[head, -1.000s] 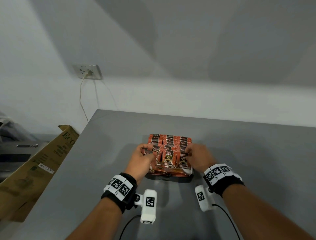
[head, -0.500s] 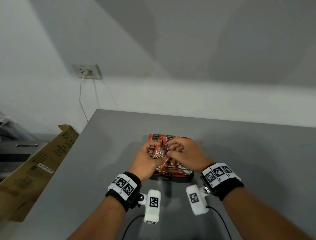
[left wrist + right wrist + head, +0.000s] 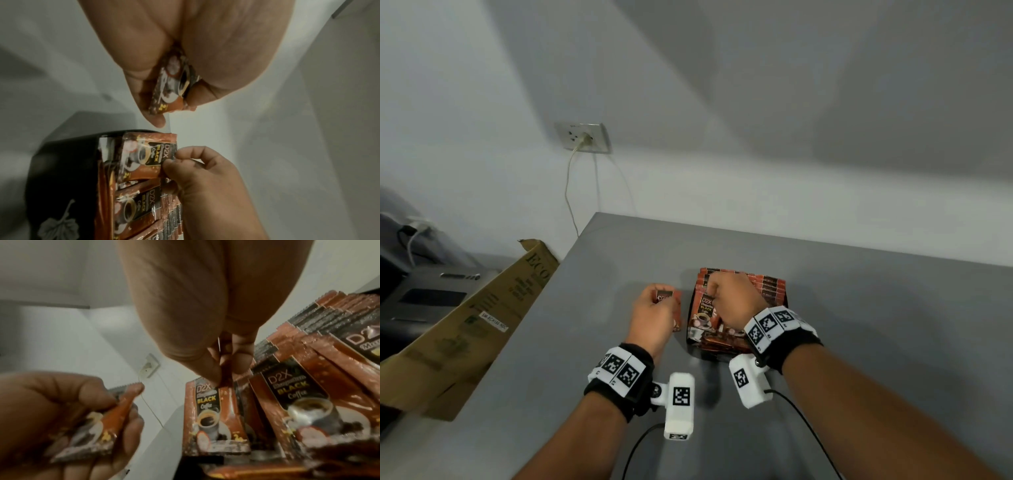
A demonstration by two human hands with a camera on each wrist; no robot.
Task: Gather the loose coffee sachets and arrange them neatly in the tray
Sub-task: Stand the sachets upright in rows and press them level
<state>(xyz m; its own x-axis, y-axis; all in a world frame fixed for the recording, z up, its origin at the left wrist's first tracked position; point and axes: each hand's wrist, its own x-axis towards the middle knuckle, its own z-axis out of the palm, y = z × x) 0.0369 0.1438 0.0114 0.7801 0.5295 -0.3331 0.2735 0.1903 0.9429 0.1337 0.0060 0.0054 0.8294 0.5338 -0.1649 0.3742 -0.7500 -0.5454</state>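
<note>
A black tray (image 3: 717, 357) with a leaf print (image 3: 61, 178) stands on the grey table, packed with upright orange-brown coffee sachets (image 3: 770, 287) in rows. My left hand (image 3: 654, 315) is just left of the tray and grips one sachet (image 3: 669, 298) between thumb and fingers; the left wrist view shows that sachet (image 3: 170, 84) in the grip. My right hand (image 3: 732, 301) reaches over the tray and pinches the top edge of the front-left sachet (image 3: 213, 418), which stands in the tray. My hands hide part of the front row.
A long cardboard box (image 3: 482, 315) leans beside the table's left edge, with a dark appliance (image 3: 431, 291) behind it. A wall socket (image 3: 582, 137) with a hanging cable is at the back left. Bare grey table (image 3: 876, 325) lies right of the tray.
My left hand has drawn away from the tray to the left with a sachet in it. My right hand has shifted to the tray's front-left sachet.
</note>
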